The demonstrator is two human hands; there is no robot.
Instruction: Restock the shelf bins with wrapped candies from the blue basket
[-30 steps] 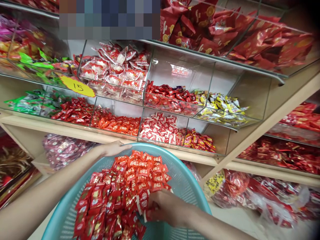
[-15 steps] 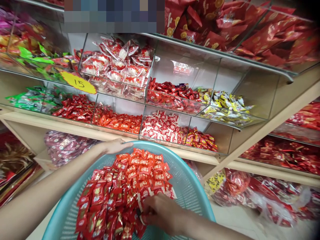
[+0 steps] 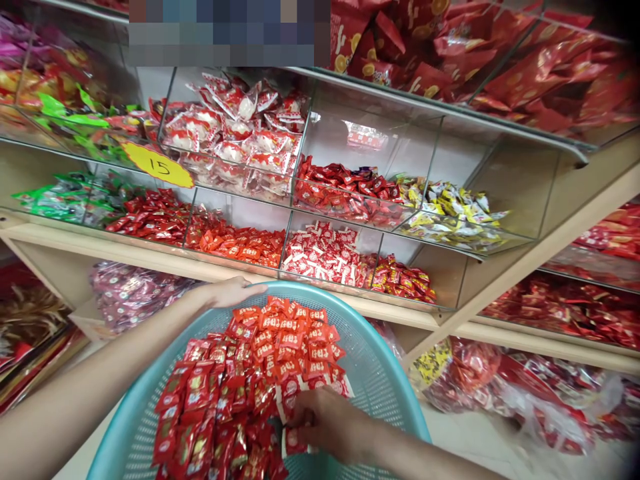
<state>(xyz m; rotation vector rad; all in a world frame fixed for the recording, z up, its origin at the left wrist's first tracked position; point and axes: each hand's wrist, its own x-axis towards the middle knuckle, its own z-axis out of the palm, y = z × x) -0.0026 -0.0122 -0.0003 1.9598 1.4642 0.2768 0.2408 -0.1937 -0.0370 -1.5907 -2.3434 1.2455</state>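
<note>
Nearest, the right hand [image 3: 325, 423] is reaching in from 4 o'clock, its fingers curling tightly around a red-and-white candy [image 3: 295, 441] inside the blue-green basket [image 3: 370, 370], where dark red candies [image 3: 197, 393] are filling the 9 o'clock side and orange-red candies [image 3: 287, 340] are lying in rows toward 12. Beyond these, the left hand [image 3: 227, 292] is gripping the basket's rim at 11 o'clock, while plastic bags [image 3: 467, 380] are resting on the floor [image 3: 475, 453] at 2. Farther off at 12 o'clock, a wooden shelf [image 3: 125, 250] is holding clear bins [image 3: 395, 143] of wrapped sweets [image 3: 325, 253], and a yellow tag [image 3: 159, 165] reading 15 is hanging at 11.
</note>
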